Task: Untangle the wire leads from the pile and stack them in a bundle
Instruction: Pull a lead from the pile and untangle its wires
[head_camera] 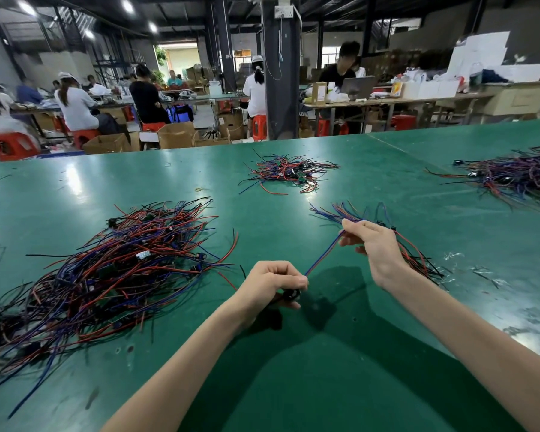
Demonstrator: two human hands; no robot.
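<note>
- My left hand (273, 283) is curled tight, thumb and fingertips pinched on one end of a single blue-and-red lead (323, 255)
- A small black part (292, 294) sits just under those same fingers, at the end of that lead; I cannot tell how much of it I am gripping
- The lead runs taut, up and away from my left fingers to my right fingers, lifted off the green table (325, 353)
- My right hand (373, 244) is closed around the bundle (351, 215), thumb and forefinger clamped where the lead meets the other wires
- Beyond my right fingertips the bundle's blue and purple ends fan out away from me
- Behind my right wrist the bundle's red and black tails trail down onto the table, to the outside of my forearm
- The big pile (116, 269) of tangled red, blue and black leads lies on the table well to the left of my left fingers, a few loose strands reaching near my left wrist
- A small pile (289, 171) lies far ahead, beyond both sets of fingers
- A third pile (518, 176) sprawls far off to the right of my right fingers
- A yellowish rubber band (198, 189) rests flat on the table, ahead and left of my left fingers, just past the big pile
</note>
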